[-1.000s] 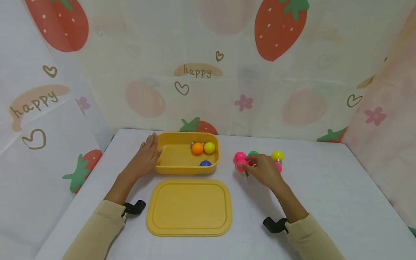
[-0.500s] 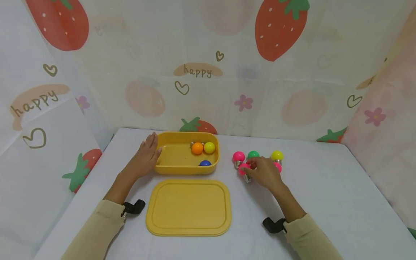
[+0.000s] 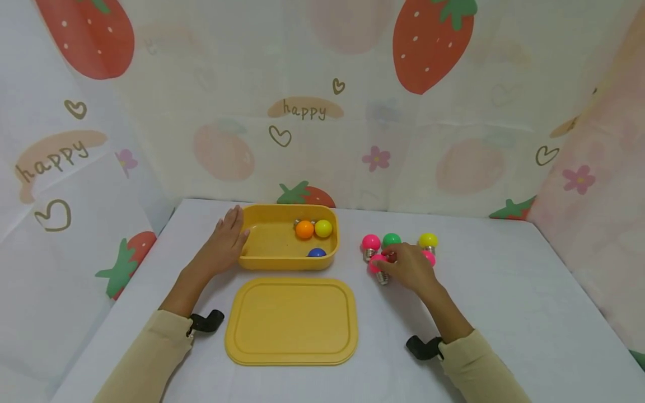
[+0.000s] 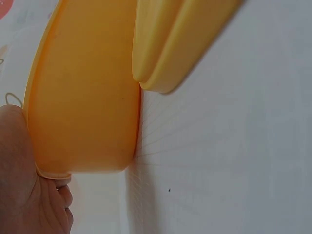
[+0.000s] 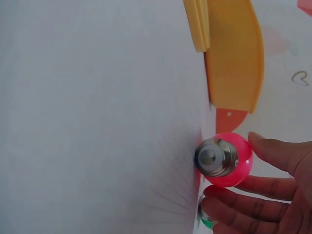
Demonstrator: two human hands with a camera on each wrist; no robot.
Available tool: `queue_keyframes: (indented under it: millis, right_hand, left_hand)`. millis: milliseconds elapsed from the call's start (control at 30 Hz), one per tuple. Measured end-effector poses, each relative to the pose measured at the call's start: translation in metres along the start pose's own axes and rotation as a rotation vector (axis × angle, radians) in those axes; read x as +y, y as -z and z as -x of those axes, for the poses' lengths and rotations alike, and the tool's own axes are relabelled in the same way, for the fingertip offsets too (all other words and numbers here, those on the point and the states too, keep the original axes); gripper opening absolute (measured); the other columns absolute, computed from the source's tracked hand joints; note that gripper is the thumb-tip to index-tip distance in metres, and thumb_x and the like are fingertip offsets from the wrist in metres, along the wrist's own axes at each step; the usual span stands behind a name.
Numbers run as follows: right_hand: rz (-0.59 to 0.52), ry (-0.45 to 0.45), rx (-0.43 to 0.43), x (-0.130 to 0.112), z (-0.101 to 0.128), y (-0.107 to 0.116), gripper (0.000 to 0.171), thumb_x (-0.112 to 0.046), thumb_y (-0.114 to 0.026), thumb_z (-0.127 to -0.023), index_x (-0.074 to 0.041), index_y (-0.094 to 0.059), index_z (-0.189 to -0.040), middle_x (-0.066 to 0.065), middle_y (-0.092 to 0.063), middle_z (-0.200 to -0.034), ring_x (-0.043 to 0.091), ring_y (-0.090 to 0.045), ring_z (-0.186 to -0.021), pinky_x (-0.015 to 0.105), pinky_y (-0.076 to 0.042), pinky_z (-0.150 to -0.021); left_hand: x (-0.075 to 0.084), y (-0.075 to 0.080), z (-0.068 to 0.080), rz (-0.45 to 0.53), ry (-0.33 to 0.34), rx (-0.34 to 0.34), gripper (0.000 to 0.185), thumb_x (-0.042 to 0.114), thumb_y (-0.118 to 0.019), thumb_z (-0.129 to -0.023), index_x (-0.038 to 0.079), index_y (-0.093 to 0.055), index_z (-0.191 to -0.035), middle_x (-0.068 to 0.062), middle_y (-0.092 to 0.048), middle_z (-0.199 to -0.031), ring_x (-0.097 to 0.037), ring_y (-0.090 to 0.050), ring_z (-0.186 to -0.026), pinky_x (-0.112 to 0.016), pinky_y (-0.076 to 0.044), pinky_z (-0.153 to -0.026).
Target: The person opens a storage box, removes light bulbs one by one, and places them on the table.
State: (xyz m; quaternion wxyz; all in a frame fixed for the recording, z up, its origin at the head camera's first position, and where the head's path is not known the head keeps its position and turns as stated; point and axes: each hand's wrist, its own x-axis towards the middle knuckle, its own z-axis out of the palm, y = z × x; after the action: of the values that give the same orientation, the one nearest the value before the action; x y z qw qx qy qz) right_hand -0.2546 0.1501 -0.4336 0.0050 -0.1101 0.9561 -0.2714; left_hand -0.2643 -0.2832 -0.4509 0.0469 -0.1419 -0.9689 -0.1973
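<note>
In the head view my left hand (image 3: 224,240) lies with straight fingers along the left end of a yellow plastic box (image 3: 277,263), its thumb at the rim. Inside sit an orange light bulb (image 3: 304,230), a yellow bulb (image 3: 323,228) and a blue bulb (image 3: 317,253). To the right, my right hand (image 3: 410,266) pinches a pink light bulb (image 5: 241,163) between thumb and finger; its metal base touches or nearly touches the table. Close by are another pink bulb (image 3: 370,242), a green bulb (image 3: 391,240), a yellow bulb (image 3: 428,240) and a partly hidden pink bulb (image 3: 429,257).
A flat yellow lid (image 3: 291,322) lies in front of the box. The white-covered table (image 3: 504,291) is backed by a strawberry-print cloth (image 3: 312,157). Black wrist cameras sit at both sleeves.
The pinched pink bulb has shifted slightly down, apart from the other pink bulb, and the right hand has moved a little with it. The left hand and box have kept still.
</note>
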Motion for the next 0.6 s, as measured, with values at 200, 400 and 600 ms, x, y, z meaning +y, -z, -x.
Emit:
queue_keyframes:
  millis: [200, 400, 600]
  right_hand:
    - [0.005, -0.032, -0.003, -0.003, 0.002, 0.008, 0.043, -0.036, -0.077, -0.091, -0.005, -0.073, -0.120, 0.010, -0.074, -0.104, 0.024, -0.067, -0.090, 0.031, -0.057, -0.063]
    - [0.070, 0.002, 0.050, -0.009, 0.005, 0.016, 0.039, -0.036, -0.073, -0.094, -0.005, -0.073, -0.117, 0.010, -0.073, -0.100, 0.024, -0.065, -0.082, 0.029, -0.053, -0.057]
    - [0.054, 0.020, 0.088, -0.013, 0.009, 0.022, 0.039, -0.032, -0.072, -0.095, -0.002, -0.072, -0.119, 0.012, -0.074, -0.101, 0.026, -0.067, -0.086, 0.029, -0.053, -0.055]
  left_hand:
    - [0.001, 0.001, 0.001, 0.000, 0.005, -0.005, 0.065, 0.028, -0.029, -0.112, -0.014, -0.004, -0.156, -0.029, -0.002, -0.166, -0.043, -0.001, -0.154, -0.059, -0.004, -0.122]
    - [0.001, 0.002, 0.001, -0.001, 0.011, -0.012, 0.066, 0.029, -0.028, -0.112, -0.013, -0.003, -0.156, -0.029, -0.001, -0.166, -0.043, 0.000, -0.154, -0.058, -0.003, -0.123]
    - [0.001, 0.001, 0.002, 0.000, 0.006, -0.017, 0.066, 0.029, -0.028, -0.112, -0.014, -0.003, -0.156, -0.029, 0.000, -0.166, -0.044, 0.000, -0.154, -0.059, -0.003, -0.122]
